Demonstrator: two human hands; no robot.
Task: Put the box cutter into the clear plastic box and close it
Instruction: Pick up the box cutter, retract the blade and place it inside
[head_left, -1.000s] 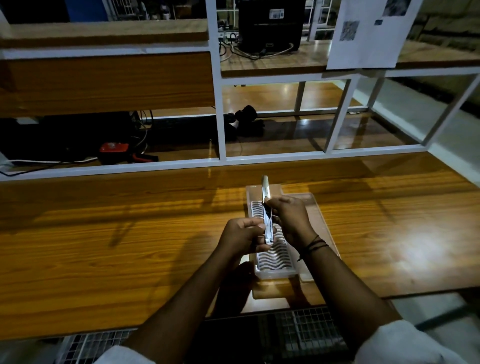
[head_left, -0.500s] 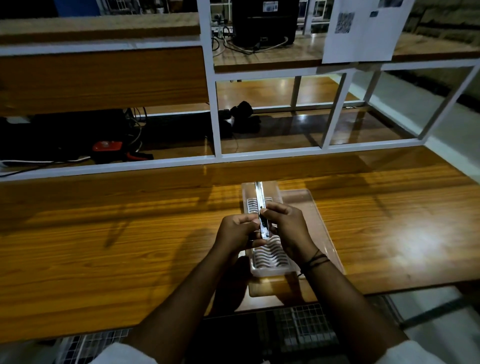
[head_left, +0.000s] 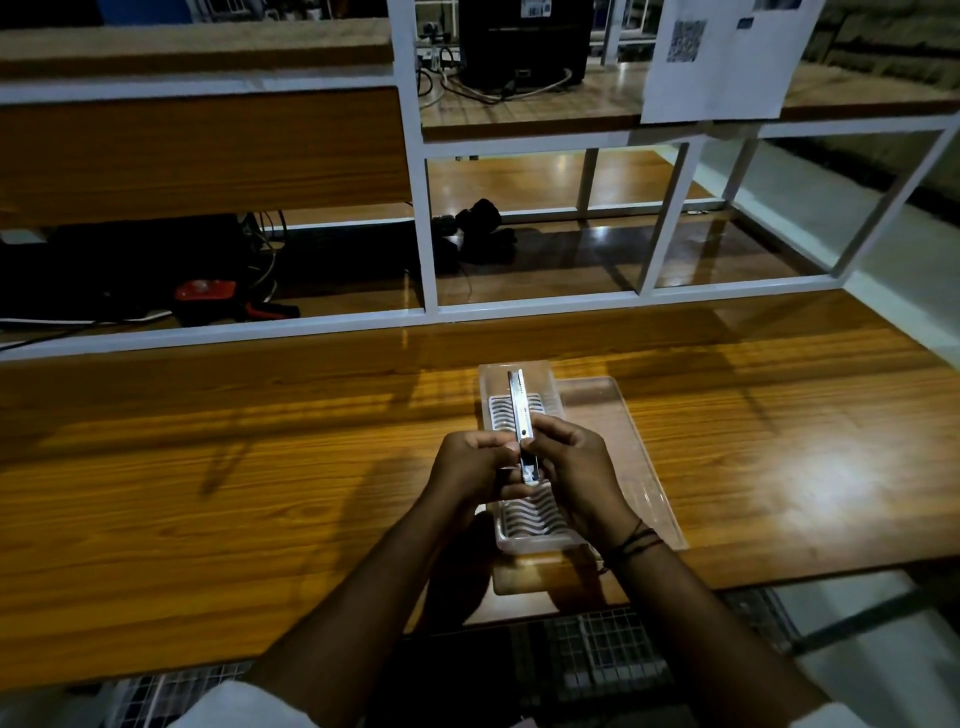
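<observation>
A slim silver box cutter (head_left: 521, 415) points away from me, held just above the clear plastic box (head_left: 519, 538). My left hand (head_left: 475, 465) pinches its near end from the left. My right hand (head_left: 574, 470) grips the same end from the right. The box lies open on the wooden table, long side running away from me, with a white wavy-ribbed insert (head_left: 535, 514) inside. Its clear lid (head_left: 623, 447) lies flat to the right of the box. The cutter's near end is hidden between my fingers.
The wooden table (head_left: 234, 483) stretches left and right of the box. A white metal frame (head_left: 426, 249) with shelves rises behind it, holding cables, a red device (head_left: 205, 291) and a black object (head_left: 480, 218). The table's front edge is close to my arms.
Both hands have stayed together on the cutter over the box. The cutter has sunk slightly toward the insert, and my view has tilted a little.
</observation>
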